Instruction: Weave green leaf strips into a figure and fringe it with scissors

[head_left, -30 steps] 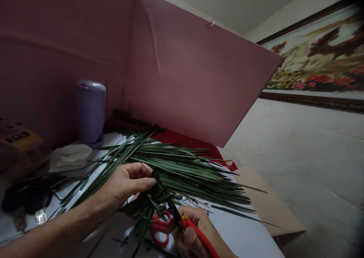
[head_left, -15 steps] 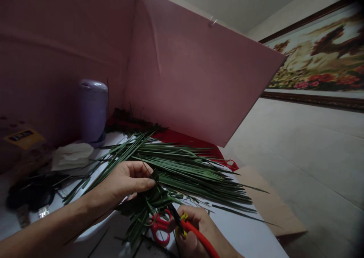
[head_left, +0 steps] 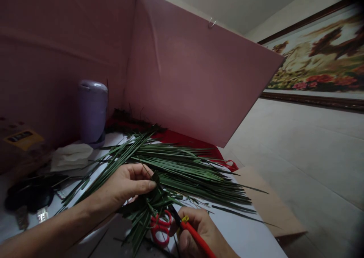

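Note:
Between the thumb and fingers of my left hand (head_left: 125, 184) is a folded green leaf piece (head_left: 159, 199), with leaf strips fanning down from it. My right hand (head_left: 209, 229) is closed around pliers (head_left: 197, 237) with orange-red and yellow grips. Their dark jaws reach up to the leaf piece's lower right side; whether they grip it I cannot tell. Just left of my right hand lie red-handled scissors (head_left: 160, 231), their blades hidden. Behind both hands spreads a pile of long, narrow green leaves (head_left: 187, 163).
A purple cylindrical container (head_left: 92, 112) stands at the back left, near a folded white tissue (head_left: 71, 157). Black items (head_left: 30, 195) lie at the far left. Pink panels (head_left: 193, 72) rise behind the white table (head_left: 227, 227). A cardboard box (head_left: 273, 201) sits beyond its right edge.
My right hand and the pliers have shifted slightly, and less of the yellow grip shows. My left hand keeps its pinch on the leaf piece in nearly the same place.

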Demonstrator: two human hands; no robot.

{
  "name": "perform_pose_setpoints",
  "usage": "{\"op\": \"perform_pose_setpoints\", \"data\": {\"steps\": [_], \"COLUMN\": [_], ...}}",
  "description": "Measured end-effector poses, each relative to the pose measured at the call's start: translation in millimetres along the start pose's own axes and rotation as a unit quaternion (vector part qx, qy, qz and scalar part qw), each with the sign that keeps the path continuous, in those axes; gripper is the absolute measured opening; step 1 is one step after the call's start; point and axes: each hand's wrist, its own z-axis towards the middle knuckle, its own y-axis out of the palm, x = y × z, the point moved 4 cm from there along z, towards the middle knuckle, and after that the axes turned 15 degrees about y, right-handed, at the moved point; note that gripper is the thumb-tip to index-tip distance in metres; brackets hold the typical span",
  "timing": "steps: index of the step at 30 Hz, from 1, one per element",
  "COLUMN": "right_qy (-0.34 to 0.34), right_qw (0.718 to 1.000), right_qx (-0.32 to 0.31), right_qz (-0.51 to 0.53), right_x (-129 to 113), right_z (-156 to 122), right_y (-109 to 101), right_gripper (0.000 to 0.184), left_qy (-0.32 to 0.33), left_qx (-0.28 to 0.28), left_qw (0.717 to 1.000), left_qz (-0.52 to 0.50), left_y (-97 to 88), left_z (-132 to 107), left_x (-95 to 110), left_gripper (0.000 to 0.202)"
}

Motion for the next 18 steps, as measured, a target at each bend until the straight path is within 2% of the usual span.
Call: {"op": "perform_pose_setpoints", "data": {"steps": [5,11,15,18], "right_qy": [0.008,0.007,-0.019,0.005], "right_qw": [0.999,1.000,0.999,0.999], "right_qx": [0.005,0.019,0.026,0.029], "right_qz": [0.030,0.023,0.018,0.042], "right_x": [1.4,5.4,10.1,12.3], "right_z": [0.6,2.1,4.6,4.4], "right_y": [2.4,4.3,4.5,4.7], "right_gripper": [0.055,0.058,0.057,0.057], "left_qy": [-0.001,-0.002,0.006,0.019], "left_qx": [0.032,0.093,0.101,0.087], "left_qw": [0.999,0.996,0.995,0.996], "left_qz": [0.003,-0.010,0.002,0.004], "left_y": [-1.8,6.3,5.6,2.1], "left_z": [2.3,-1.1,-0.9,0.0], "left_x": [-4.5,3.0,1.7,-4.6], "left_gripper": [0.024,0.030,0.030,0.027]}}
